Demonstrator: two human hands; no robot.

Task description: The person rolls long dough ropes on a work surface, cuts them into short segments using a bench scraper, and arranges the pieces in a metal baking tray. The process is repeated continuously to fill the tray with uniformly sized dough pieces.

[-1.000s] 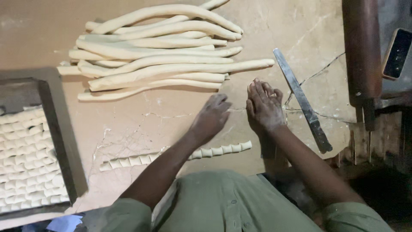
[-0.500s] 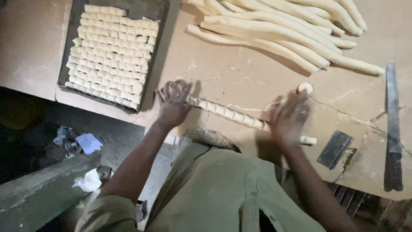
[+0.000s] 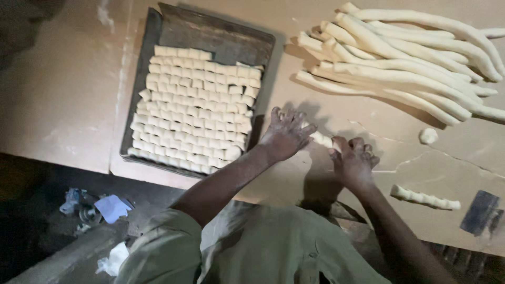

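Both hands, left [image 3: 286, 135] & right [image 3: 353, 160], lie flat, fingers spread, gripping nothing, pressing a cut dough strip [image 3: 321, 139] between them toward the tray [image 3: 210, 37] just left.

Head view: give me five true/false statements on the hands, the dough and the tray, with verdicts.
1. Both hands rest on a row of cut dough pieces. True: left hand, right hand.
2. The baking tray is full to its far edge. False: a bare strip remains at the far end.
3. The long dough ropes lie on the tray. False: they lie on the table, right of it.
4. A short scored dough strip lies right of the right hand. True.
5. The right hand holds the dark scraper. False: it lies apart, untouched.
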